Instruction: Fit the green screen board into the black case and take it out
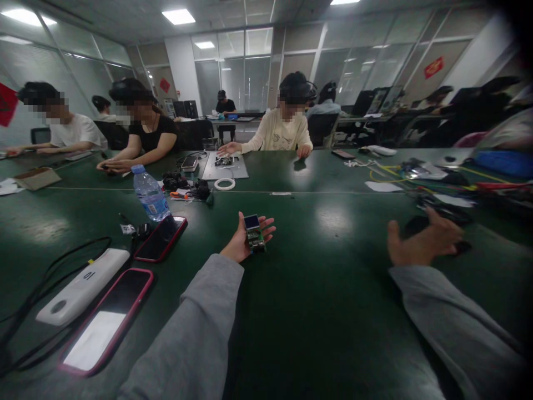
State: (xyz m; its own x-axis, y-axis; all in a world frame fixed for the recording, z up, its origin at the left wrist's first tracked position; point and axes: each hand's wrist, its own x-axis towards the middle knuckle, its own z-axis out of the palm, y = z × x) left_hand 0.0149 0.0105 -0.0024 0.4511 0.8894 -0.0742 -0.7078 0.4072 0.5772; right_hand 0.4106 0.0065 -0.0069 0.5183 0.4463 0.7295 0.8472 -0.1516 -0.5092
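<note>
My left hand (pixel 245 240) lies palm up above the green table (pixel 316 289) and holds a small circuit board (pixel 254 233) with a little display on top; the fingers curl loosely around it. My right hand (pixel 420 243) is further right, thumb up and fingers reaching over a dark object (pixel 418 224) on the table. Whether those fingers grip it is unclear. Both arms wear grey sleeves.
To the left lie two phones in red cases (pixel 160 239) (pixel 106 319), a white power bank (pixel 81 286) with black cables, and a water bottle (pixel 150 193). Wires and tools (pixel 425 178) clutter the right. Several people sit across the table.
</note>
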